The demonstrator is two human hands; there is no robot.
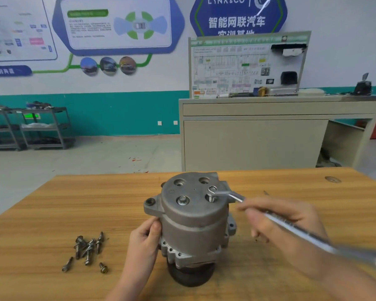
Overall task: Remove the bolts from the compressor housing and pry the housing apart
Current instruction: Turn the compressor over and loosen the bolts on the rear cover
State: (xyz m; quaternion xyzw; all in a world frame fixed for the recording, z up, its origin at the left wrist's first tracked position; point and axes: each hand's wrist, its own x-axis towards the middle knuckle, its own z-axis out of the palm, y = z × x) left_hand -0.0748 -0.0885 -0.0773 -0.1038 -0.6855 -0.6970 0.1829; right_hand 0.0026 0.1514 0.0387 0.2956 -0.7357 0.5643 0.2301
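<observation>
Head view puts the compressor housing [191,216] at the middle of the wooden tabletop [313,192], standing on end with its dark pulley end down, so the flat end cap with the bolt holes faces up within easy reach. One hex bolt [182,200] sits seated at the near left of the cap. At the near right, a second bolt [211,198] stands partly raised under the ring end of a combination wrench [291,227]; the two far holes look empty.

Left hand [146,237] curls against the left side of the housing just below a mounting ear, thumb and fingers pressing the casting, apparently to keep the body from turning with the wrench. Right hand [287,222] wraps the wrench shaft partway along, fingers closed round it; the handle runs near and right and is blurred, so it is likely mid-swing.

A cluster of loose bolts [88,248] lies on the tabletop to the near left, apart from the housing, out of the working space. Judging by this, unbolting is well along and prying has not begun.
</observation>
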